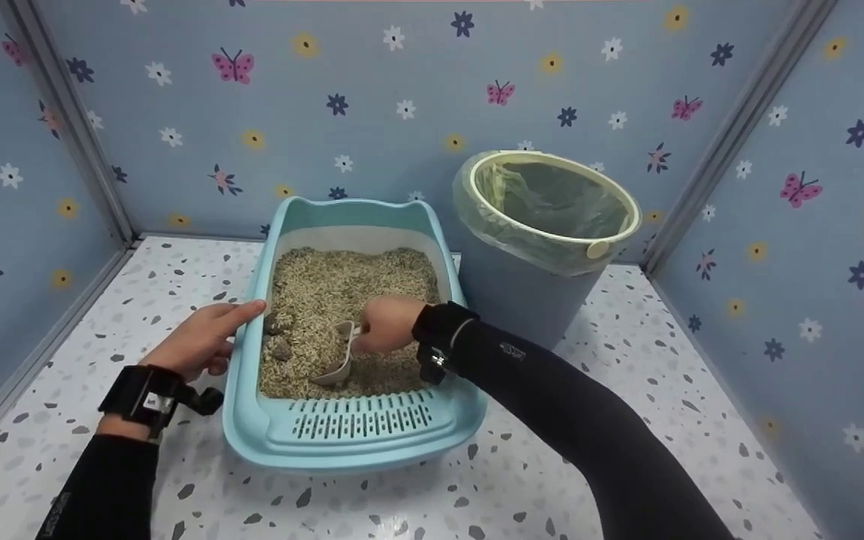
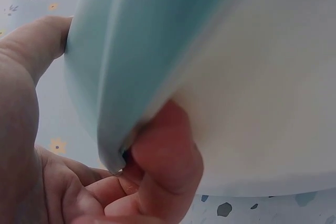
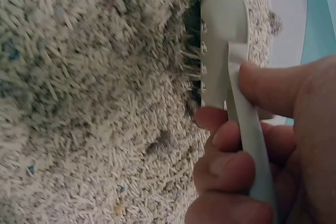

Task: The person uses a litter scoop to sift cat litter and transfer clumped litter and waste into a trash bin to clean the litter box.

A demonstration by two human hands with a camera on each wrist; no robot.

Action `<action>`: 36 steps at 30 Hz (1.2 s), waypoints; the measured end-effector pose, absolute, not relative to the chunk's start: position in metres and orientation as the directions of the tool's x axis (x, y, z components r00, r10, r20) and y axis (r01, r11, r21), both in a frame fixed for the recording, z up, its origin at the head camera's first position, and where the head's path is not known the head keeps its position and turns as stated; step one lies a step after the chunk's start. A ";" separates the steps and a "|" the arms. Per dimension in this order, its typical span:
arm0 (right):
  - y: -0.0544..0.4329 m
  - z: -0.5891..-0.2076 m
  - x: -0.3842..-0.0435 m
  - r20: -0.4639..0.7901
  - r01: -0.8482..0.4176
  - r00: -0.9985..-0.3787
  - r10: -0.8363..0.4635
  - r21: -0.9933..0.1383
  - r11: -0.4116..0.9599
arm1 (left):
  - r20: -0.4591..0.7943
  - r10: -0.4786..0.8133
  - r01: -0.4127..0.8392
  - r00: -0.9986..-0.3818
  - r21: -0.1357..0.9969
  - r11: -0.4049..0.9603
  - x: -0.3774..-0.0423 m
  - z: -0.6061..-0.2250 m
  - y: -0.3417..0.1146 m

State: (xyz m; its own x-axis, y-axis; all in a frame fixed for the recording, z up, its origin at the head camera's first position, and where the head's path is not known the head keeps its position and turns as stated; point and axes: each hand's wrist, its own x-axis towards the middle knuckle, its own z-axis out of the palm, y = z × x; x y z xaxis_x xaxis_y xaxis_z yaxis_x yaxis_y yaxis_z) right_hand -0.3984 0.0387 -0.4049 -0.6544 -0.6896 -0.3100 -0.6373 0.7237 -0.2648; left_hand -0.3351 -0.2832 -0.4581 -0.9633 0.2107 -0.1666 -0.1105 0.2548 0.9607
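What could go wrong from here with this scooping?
Litter could scatter over the perforated near end of the tray if the right grip flicks the scoop sharply.
The left grip curls round the tray's side, so a hard pull might tilt it.
Lifted bits could miss the lined bin right of the tray and land on the speckled surface.

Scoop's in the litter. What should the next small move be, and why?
Probably slide the scoop left toward the dark clumps: they lie left of it in the litter, the right hand grips its handle, and the left hand holds the box's rim, which should help steady it.
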 end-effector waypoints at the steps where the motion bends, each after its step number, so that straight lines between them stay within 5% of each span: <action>1: 0.038 -0.405 -0.400 -0.315 -0.637 -0.655 -0.687 -0.259 0.726 | -0.167 0.211 -0.112 -0.963 0.961 0.252 -0.335 -0.458 -0.283; 14: 0.034 -0.434 -0.408 -0.281 -0.610 -0.648 -0.708 -0.364 0.704 | -0.182 0.218 -0.129 -0.959 0.962 0.239 -0.336 -0.461 -0.278; 36: 0.030 -0.430 -0.408 -0.246 -0.605 -0.655 -0.714 -0.396 0.691 | -0.184 0.203 -0.124 -0.962 0.953 0.275 -0.338 -0.461 -0.286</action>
